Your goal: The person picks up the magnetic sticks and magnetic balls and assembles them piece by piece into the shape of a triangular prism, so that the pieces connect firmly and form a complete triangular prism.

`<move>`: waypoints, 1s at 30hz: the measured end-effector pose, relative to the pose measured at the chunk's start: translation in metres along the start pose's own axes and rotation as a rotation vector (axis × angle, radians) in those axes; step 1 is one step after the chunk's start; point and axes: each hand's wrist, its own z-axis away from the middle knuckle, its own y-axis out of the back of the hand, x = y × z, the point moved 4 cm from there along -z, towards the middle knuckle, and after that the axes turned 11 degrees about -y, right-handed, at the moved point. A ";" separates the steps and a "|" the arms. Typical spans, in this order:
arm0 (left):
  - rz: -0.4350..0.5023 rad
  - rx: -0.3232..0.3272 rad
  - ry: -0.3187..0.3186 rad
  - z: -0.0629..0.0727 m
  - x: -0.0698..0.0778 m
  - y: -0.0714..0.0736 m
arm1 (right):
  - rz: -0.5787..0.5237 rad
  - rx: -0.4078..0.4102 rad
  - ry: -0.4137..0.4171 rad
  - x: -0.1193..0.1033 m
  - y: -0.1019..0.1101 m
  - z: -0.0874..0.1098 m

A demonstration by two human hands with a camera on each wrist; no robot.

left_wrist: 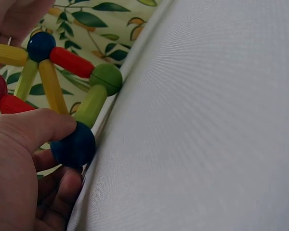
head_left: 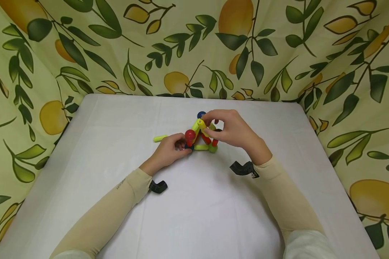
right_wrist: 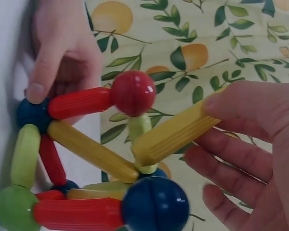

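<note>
A frame of coloured sticks and balls stands on the white-covered table [head_left: 181, 216]. My left hand [head_left: 168, 149] holds a dark blue ball [left_wrist: 73, 147] at its base between thumb and fingers. From that ball a red stick [right_wrist: 81, 102] leads to a shiny red ball [right_wrist: 133, 93]. My right hand [head_left: 231, 126] pinches a yellow stick [right_wrist: 178, 130] by one end. In the right wrist view the stick's other end overlaps the frame, between the red ball and another blue ball [right_wrist: 155, 204]. A green ball [right_wrist: 19, 207] forms a lower corner.
One loose yellow-green stick [head_left: 160, 138] lies on the table left of the frame, close to my left hand. Behind the table hangs a curtain [head_left: 181, 46] printed with fruit and leaves. Black camera mounts [head_left: 242, 168] stick out from both wrists.
</note>
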 end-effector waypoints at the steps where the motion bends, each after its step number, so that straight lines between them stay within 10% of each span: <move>1: -0.001 0.000 0.001 0.000 0.000 0.000 | 0.012 -0.013 -0.018 0.001 -0.002 0.000; 12: -0.003 -0.006 0.017 -0.001 0.000 0.000 | 0.188 -0.132 -0.157 0.012 -0.021 0.004; 30: -0.001 -0.010 0.012 -0.001 -0.001 0.000 | 0.451 -0.094 -0.002 0.010 -0.040 0.001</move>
